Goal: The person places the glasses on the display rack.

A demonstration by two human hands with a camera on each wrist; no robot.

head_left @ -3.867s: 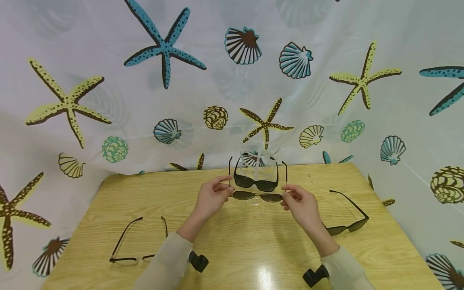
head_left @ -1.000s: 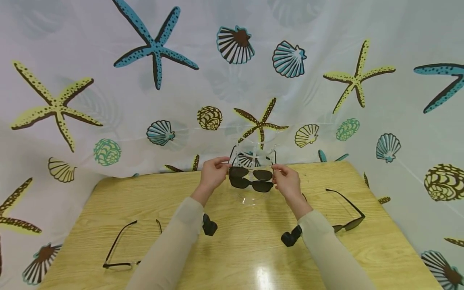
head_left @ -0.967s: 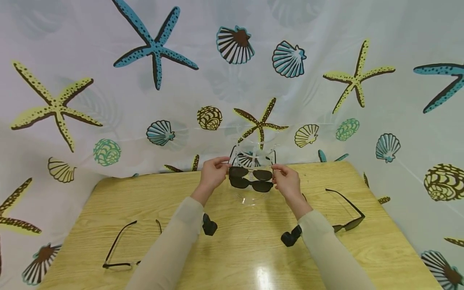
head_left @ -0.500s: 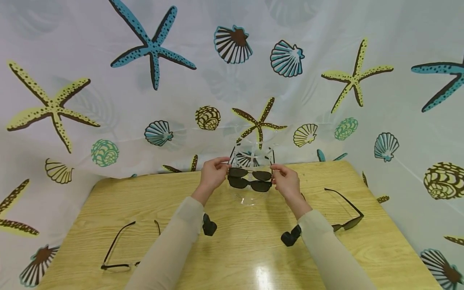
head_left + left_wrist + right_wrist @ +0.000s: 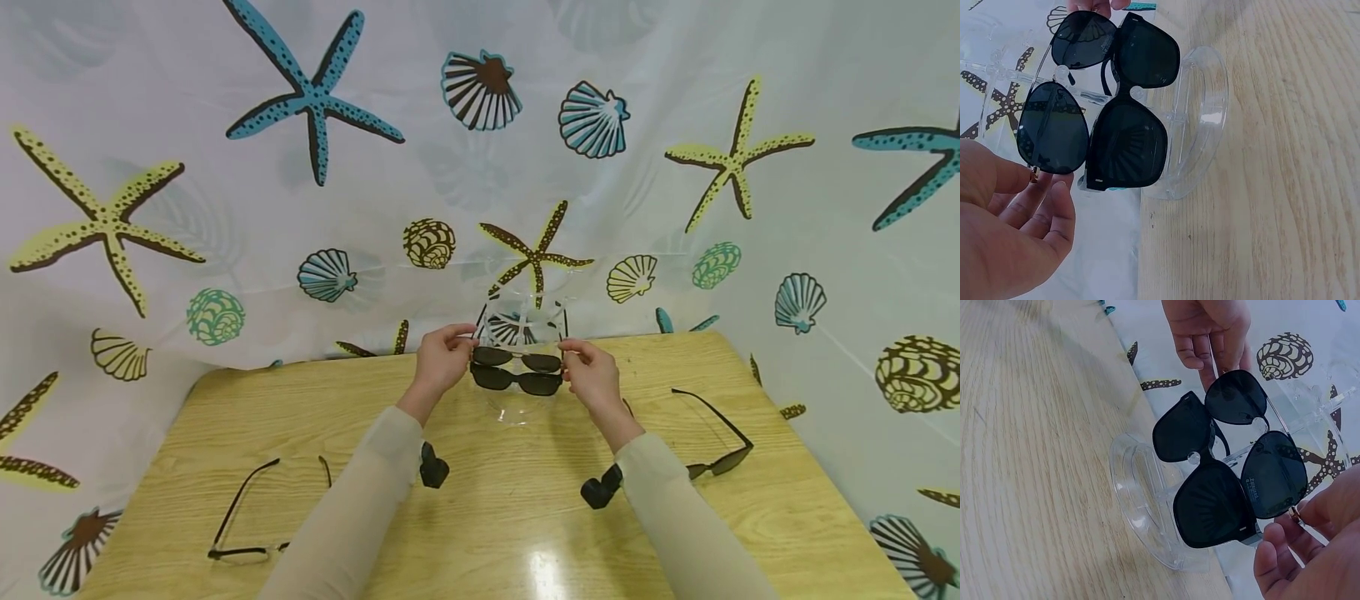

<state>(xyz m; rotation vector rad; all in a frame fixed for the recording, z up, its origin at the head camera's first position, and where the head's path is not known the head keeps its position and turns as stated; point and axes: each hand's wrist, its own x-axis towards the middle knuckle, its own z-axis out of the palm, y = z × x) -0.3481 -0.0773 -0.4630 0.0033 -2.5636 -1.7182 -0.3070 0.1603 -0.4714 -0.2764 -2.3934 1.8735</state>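
Both hands hold a pair of thin metal-framed sunglasses (image 5: 542,362) with dark lenses at a clear plastic display stand (image 5: 513,415). My left hand (image 5: 442,358) pinches the frame's left hinge end between thumb and fingers, plain in the left wrist view. On the opposite hinge, my right hand (image 5: 592,377) pinches in the same way, as the right wrist view shows at the lens edge (image 5: 1274,475). Thick black-framed sunglasses (image 5: 538,384) sit on the stand just below the metal pair. The two pairs overlap closely in the left wrist view, metal lens (image 5: 1054,128) beside black lens (image 5: 1129,147).
On the wooden table (image 5: 502,517), black half-rim eyeglasses (image 5: 240,551) lie open at the left, partly behind my left sleeve. Another pair of dark sunglasses (image 5: 731,460) lies at the right, partly covered by my right arm. A seashell-print curtain (image 5: 450,183) hangs behind the table.
Since the earliest frame, both hands have carried the metal-framed sunglasses back and up, from in front of the black pair to above it. Over the last second they have hardly moved.
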